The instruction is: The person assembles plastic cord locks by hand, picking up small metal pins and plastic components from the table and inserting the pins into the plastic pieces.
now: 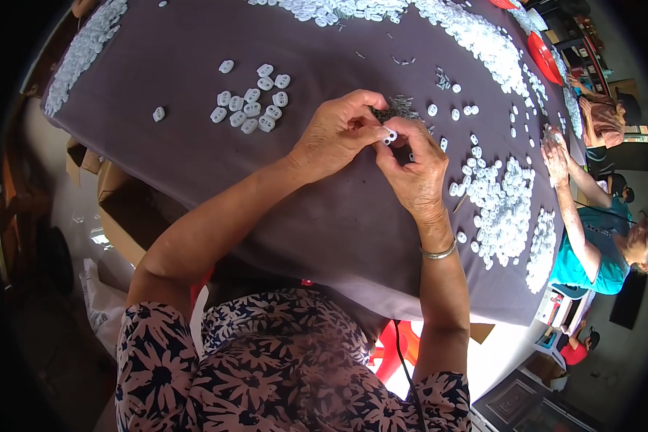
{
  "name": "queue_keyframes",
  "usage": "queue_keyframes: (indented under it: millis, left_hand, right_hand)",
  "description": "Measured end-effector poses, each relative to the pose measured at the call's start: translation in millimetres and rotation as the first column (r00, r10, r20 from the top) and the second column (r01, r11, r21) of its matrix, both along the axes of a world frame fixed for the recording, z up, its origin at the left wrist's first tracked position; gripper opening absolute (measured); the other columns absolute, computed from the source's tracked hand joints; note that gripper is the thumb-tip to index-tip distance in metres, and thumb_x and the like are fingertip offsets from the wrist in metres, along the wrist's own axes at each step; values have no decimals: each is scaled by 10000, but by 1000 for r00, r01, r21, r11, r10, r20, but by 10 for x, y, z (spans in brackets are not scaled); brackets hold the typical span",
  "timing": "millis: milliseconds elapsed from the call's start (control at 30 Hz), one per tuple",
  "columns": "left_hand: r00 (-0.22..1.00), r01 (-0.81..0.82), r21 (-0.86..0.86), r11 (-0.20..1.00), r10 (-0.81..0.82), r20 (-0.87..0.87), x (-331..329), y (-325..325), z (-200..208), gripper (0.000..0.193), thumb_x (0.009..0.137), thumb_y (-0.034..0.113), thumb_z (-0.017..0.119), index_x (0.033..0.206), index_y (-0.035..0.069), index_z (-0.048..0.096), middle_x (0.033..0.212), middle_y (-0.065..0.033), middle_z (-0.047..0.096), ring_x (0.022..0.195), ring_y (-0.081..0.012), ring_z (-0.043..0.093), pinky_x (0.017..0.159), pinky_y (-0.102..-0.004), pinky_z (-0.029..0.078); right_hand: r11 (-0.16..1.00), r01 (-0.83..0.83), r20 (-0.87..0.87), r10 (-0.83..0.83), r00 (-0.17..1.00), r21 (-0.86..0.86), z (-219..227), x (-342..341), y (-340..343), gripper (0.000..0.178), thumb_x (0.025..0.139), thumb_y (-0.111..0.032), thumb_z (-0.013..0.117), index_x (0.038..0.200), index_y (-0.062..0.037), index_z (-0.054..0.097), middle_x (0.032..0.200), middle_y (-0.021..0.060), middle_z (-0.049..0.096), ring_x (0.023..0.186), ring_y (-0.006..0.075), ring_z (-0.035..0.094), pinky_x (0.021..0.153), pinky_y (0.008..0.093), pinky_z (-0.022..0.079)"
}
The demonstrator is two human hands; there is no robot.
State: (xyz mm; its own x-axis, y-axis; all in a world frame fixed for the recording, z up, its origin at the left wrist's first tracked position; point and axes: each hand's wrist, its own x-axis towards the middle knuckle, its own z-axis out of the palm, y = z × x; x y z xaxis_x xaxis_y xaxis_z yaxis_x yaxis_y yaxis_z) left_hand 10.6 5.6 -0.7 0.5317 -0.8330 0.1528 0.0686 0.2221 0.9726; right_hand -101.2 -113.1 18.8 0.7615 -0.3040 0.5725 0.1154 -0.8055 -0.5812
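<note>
Above the dark tablecloth, my left hand (338,133) and my right hand (416,167) meet, thumbs and index fingers pinched around one small white plastic piece with dark holes (389,135). Both hands are closed on it. Just beyond my fingers lies a heap of small dark metal pins (402,108), partly hidden by my hands. A loose cluster of white two-holed plastic pieces (252,108) rests to the left of my left hand. Beside my right wrist spreads a larger pile of small white plastic parts (502,209).
Long heaps of white parts (475,43) line the table's far side, with another heap (86,50) at far left. A red basin (545,59) stands far right. A co-worker in a teal shirt (587,245) works at the right edge. A cardboard box (122,209) sits below the table's left edge.
</note>
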Motion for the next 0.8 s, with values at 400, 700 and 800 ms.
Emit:
queue_keyframes:
  millis: [400,700,800]
  left_hand:
    - [999,1,48,999,-3,39,-19,25,50,310,888,28,610,1194,27,560,822,14,610,722,-23,520,635,-183,448]
    - [998,59,18,998,-59,3,-22,41,93,334,863,25,591,1192,71,619,748,44,569,671,-26,466,644,-199,414]
    - [993,79,0,997,-79,-83,-11,56,97,325,857,21,586,1172,82,639,749,43,567,671,-30,465,643,-205,415]
  right_hand:
    - [934,-73,-256,-20,967,-350,118,-69,-55,255,816,-190,715,943,-24,569,898,108,588,656,297,614,542,369,505]
    - [904,-126,-230,31,973,-410,0,-44,-51,264,823,-173,688,754,-27,479,644,116,585,567,269,633,490,354,528]
    - [947,-151,-287,67,956,-283,-10,-74,-24,187,866,-110,630,824,0,484,676,156,559,637,348,607,544,401,501]
